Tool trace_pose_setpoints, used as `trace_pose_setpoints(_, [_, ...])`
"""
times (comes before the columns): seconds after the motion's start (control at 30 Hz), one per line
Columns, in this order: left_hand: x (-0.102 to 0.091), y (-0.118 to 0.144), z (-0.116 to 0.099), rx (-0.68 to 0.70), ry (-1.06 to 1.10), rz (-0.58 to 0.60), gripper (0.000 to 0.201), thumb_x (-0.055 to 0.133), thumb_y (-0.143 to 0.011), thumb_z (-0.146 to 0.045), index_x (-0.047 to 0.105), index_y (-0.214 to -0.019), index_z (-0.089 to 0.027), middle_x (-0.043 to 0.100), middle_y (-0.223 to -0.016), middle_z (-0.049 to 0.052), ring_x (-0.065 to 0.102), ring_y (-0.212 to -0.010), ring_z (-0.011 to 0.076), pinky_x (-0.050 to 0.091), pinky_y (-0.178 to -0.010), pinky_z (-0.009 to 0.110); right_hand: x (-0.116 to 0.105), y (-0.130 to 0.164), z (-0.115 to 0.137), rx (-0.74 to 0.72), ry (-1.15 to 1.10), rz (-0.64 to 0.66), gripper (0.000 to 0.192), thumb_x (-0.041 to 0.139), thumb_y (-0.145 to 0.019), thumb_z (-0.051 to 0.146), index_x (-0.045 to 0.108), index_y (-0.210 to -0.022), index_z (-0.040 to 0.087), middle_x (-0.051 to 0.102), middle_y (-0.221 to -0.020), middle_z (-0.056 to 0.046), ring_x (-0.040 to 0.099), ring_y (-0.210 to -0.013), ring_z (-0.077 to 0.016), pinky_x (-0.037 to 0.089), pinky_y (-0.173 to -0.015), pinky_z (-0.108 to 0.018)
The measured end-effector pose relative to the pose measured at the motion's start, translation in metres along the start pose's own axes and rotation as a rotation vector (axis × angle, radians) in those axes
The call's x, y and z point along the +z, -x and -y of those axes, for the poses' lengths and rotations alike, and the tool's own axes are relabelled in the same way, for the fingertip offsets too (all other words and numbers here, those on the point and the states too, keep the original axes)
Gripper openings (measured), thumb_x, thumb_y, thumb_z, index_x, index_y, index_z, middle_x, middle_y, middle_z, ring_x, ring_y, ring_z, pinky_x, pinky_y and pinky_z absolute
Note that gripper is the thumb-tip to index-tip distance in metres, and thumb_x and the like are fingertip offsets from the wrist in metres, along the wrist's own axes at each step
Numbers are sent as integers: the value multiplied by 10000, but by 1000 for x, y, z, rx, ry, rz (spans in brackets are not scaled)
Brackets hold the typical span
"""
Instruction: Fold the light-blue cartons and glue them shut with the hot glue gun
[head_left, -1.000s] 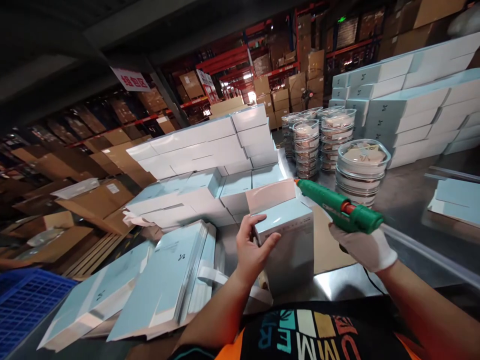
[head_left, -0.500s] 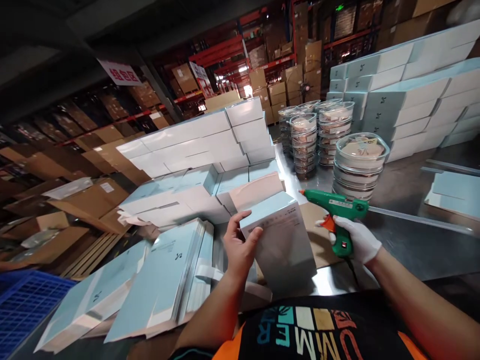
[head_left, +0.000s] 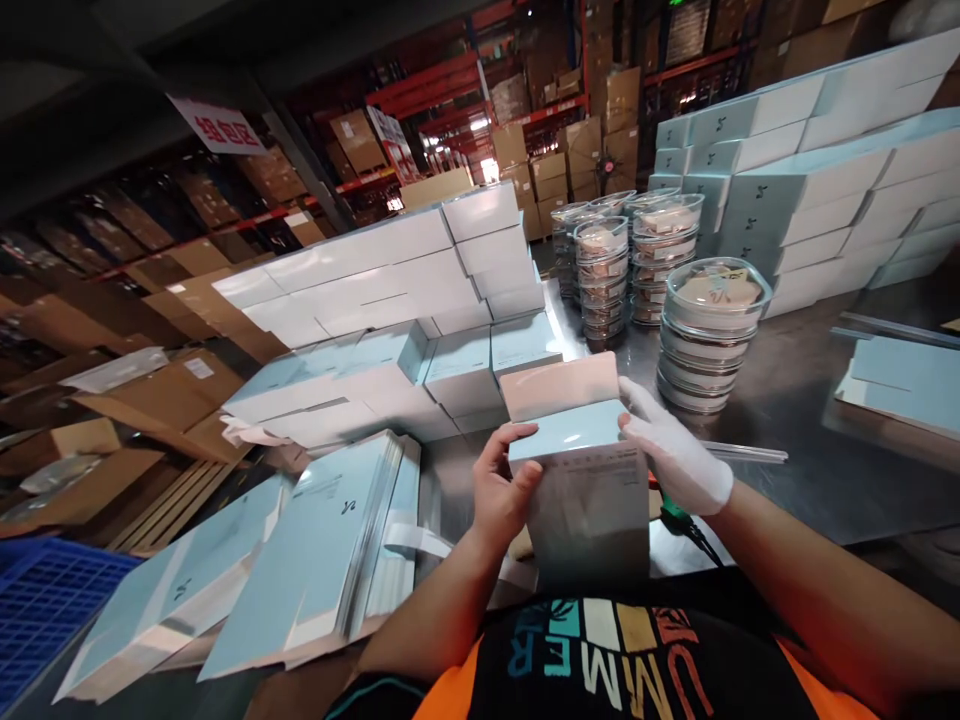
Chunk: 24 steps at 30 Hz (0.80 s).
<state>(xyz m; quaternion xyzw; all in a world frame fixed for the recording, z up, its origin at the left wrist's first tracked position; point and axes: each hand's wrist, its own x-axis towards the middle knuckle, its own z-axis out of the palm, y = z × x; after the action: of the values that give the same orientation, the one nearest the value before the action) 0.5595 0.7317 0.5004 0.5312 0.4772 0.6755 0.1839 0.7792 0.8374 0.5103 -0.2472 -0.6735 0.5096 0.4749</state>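
Upright in front of my chest is a pale blue and white cardboard box point(head_left: 589, 500), its pinkish flap point(head_left: 561, 387) raised at the far side. At the box's left top edge, my bare left hand point(head_left: 504, 487) grips with thumb and fingers. My right hand point(head_left: 673, 447), in a white glove, closes on the right top corner, thumb near the blue top panel and fingers partly hidden behind. Below the right hand lies the green glue gun point(head_left: 675, 517), mostly covered by hand and box, its dark cord trailing toward me.
Flat blue box blanks point(head_left: 322, 545) are stacked at left, near a blue crate point(head_left: 60, 610). White boxes point(head_left: 390, 260) form a wall behind; more boxes point(head_left: 810, 200) stand at right. Stacked clear round containers point(head_left: 709, 345) and clear glue sticks point(head_left: 742, 452) are on the metal table point(head_left: 787, 400).
My right hand has let go of the glue gun, which now lies on the table, and has taken the box's right corner. The box has turned to face me and shifted slightly right.
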Motion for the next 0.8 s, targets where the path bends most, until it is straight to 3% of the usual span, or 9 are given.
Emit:
trace_pose_setpoints(0.13, [3, -4, 12, 176, 47, 19, 459, 835, -880, -626, 751, -1048, -206, 710, -1291, 124, 716, -1187, 299, 557, -992, 392, 11, -6, 12, -19, 58, 56, 700, 777, -870, 710, 699, -1347, 203, 740, -1347, -135, 681, -1293, -369, 549, -1144, -539])
trace_pose_setpoints(0.23, [-2, -11, 19, 340, 170, -4, 472, 896, -888, -464, 660, -1264, -304, 742, -1212, 63, 743, -1208, 265, 565, -1037, 415, -2, -3, 0, -161, 126, 127, 679, 900, -793, 668, 737, -1290, 235, 679, -1485, -143, 635, -1391, -389, 500, -1212, -571])
trace_pose_setpoints(0.3, [-6, -16, 18, 427, 134, 59, 481, 887, -908, -433, 669, -1323, -326, 756, -1137, 48, 754, -1184, 259, 578, -1043, 434, -7, 3, -5, -261, 183, 168, 465, 864, -892, 565, 779, -1244, 275, 604, -1600, -120, 575, -1481, -367, 424, -1280, -591])
trace_pose_setpoints(0.37, [-10, -20, 15, 512, 16, 166, 320, 834, -955, -433, 769, -1232, -287, 766, -1162, 85, 733, -1221, 283, 578, -1064, 474, -9, 8, -4, -333, 180, 213, 276, 774, -998, 477, 811, -1228, 329, 566, -1647, -81, 553, -1515, -326, 415, -1294, -577])
trace_pose_setpoints(0.43, [-12, -22, 13, 585, -53, 227, 203, 783, -997, -404, 825, -1147, -274, 787, -1182, 103, 717, -1248, 304, 569, -1086, 526, -9, 11, 0, -357, 160, 242, 220, 732, -1036, 436, 831, -1221, 369, 594, -1623, -62, 589, -1484, -303, 480, -1255, -536])
trace_pose_setpoints(0.5, [-15, -25, 12, 627, -54, 236, 198, 769, -1010, -355, 830, -1187, -290, 813, -1164, 98, 726, -1231, 308, 562, -1092, 558, -8, 10, 3, -374, 149, 246, 211, 726, -1044, 419, 843, -1214, 376, 658, -1550, -65, 641, -1423, -291, 537, -1207, -492])
trace_pose_setpoints(0.6, [-21, -32, 7, 616, -35, 282, 220, 797, -989, -336, 835, -1203, -303, 827, -1130, 93, 737, -1207, 305, 574, -1077, 542, -6, 6, 2, -433, 172, 246, 236, 705, -1063, 346, 834, -1259, 367, 711, -1472, -70, 681, -1360, -257, 574, -1155, -428])
trace_pose_setpoints(0.67, [-25, -40, -7, 526, -84, 386, 277, 855, -933, -397, 839, -1195, -307, 811, -1198, 115, 728, -1228, 317, 583, -1077, 524, -1, 6, 0, -524, 229, 265, 325, 679, -1078, 296, 778, -1378, 370, 672, -1533, -76, 654, -1401, -244, 548, -1184, -424])
trace_pose_setpoints(0.8, [-28, -54, -58, 274, -420, 664, 502, 1009, -725, -420, 847, -1190, -324, 715, -1453, 161, 687, -1309, 399, 499, -1189, 601, 8, 1, 6, -696, 358, 428, 793, 728, -1043, 420, 376, -1738, 274, 401, -1759, -156, 446, -1604, -305, 436, -1290, -485])
